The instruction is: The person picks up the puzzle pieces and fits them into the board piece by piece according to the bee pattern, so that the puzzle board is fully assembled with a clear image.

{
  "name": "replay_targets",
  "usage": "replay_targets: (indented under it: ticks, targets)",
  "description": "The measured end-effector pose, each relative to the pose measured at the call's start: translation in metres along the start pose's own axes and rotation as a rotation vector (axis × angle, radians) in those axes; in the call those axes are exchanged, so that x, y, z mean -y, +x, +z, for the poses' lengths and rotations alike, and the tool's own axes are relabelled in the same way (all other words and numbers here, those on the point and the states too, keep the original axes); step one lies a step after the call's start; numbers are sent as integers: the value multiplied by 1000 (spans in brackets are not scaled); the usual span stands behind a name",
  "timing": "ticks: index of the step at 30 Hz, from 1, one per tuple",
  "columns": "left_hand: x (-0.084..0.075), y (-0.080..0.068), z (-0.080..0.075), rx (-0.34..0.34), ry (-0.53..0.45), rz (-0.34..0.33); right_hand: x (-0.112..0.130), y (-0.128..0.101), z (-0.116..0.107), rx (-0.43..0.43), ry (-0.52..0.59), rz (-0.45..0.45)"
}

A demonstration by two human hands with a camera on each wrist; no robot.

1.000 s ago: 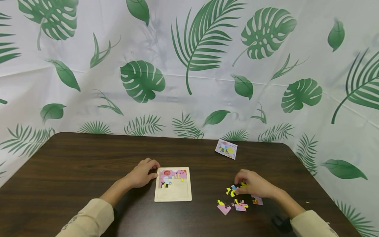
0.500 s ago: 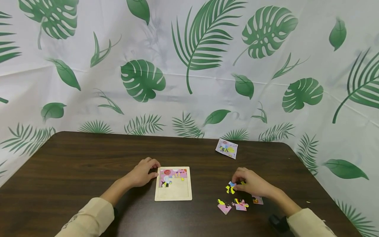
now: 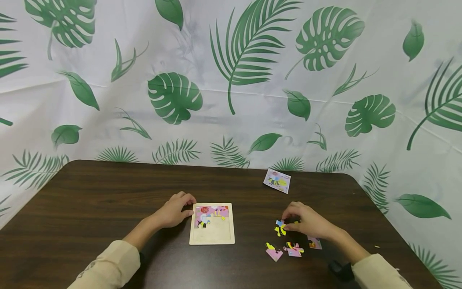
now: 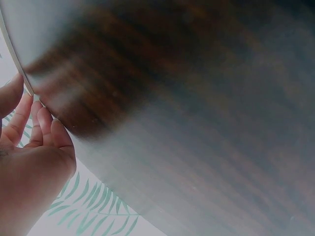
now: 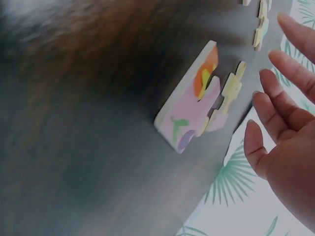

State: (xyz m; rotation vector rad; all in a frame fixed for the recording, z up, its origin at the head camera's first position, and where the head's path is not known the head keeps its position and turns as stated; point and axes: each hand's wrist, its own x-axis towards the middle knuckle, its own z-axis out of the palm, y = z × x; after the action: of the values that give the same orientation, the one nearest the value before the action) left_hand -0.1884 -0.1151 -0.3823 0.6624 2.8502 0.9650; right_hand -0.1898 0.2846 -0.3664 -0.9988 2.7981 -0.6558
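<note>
A light wooden puzzle tray (image 3: 213, 240) lies on the dark table, with its top row of pink pieces filled in. My left hand (image 3: 175, 211) rests against the tray's upper left corner, its fingertips (image 4: 47, 123) touching the edge. My right hand (image 3: 306, 225) hovers low over a group of loose pieces. Its straight fingers (image 5: 275, 105) are spread, and the fingertips touch a yellow and blue piece (image 3: 279, 228). In the right wrist view a pink piece with an orange patch (image 5: 189, 105) lies under the palm, and another piece's edge (image 5: 261, 24) is near the index finger.
Other loose pieces lie near the front edge: a pink one (image 3: 273, 252), a mixed one (image 3: 294, 249) and one by my wrist (image 3: 315, 243). A small picture card (image 3: 276, 181) sits at the back right. A leaf-print cloth hangs behind the brown table (image 3: 108, 192).
My right hand has slid the yellow and blue piece a little to the left, toward the tray. The left hand and the tray have stayed put.
</note>
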Motion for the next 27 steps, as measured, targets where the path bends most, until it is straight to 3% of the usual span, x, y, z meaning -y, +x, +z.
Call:
replay_targets:
  ticks: [9, 27]
  targets:
    - [-1, -1, 0, -2, 1, -8, 0, -8, 2, 30, 23, 79]
    - [-1, 0, 1, -5, 5, -18, 0, -7, 6, 9, -35, 69]
